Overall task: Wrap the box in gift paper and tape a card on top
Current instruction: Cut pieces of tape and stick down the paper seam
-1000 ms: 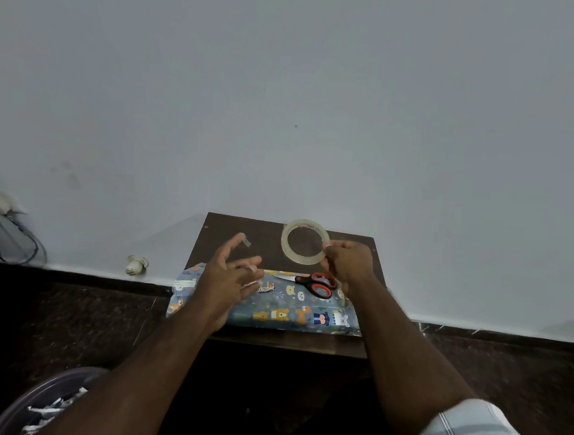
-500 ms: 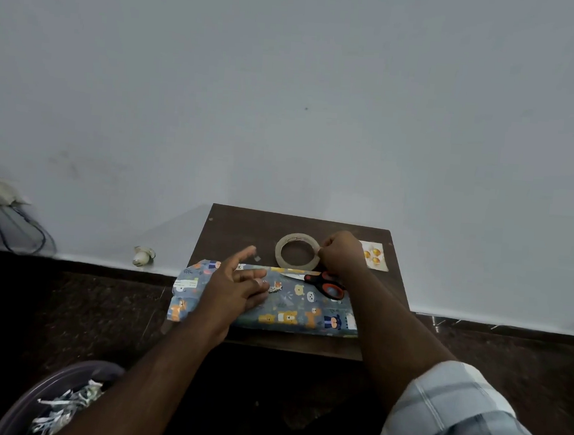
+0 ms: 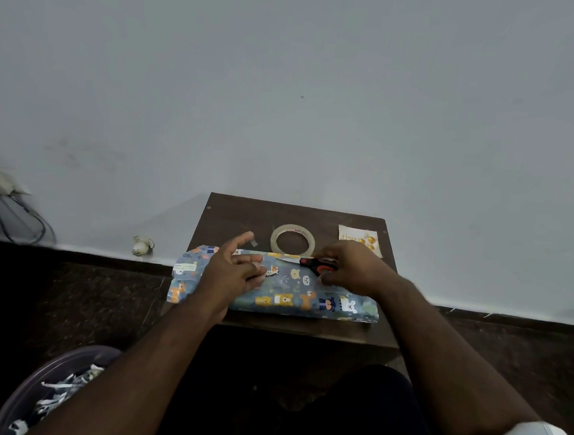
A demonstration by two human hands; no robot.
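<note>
A small dark wooden bench (image 3: 231, 213) stands at the centre of the frame, its far edge against a plain grey-white wall (image 3: 289, 80) that fills the whole upper half. On its near half lies the box (image 3: 286, 294), already covered in blue gift paper printed with cartoon animals, its left end overhanging the bench edge. The left hand (image 3: 231, 271) rests over the left part of the box with fingers straight and spread, and a small piece of clear tape (image 3: 253, 243) sticks from the tip of the raised forefinger. The right hand (image 3: 352, 268) lies on the box's upper right — its fingers are curled round the red-and-black handles of the scissors (image 3: 316, 263), whose blade points left along the box's far edge. Behind the box a tape roll (image 3: 292, 241) lies flat on the bench, and at the far right corner sits the card (image 3: 359, 238), white with gold shapes, apart from the box. Dark speckled floor (image 3: 83, 304) spreads to both sides; a white plug and black cable (image 3: 14, 216) hang at the left wall, and a purple bin of paper scraps (image 3: 52, 394) sits at lower left.
</note>
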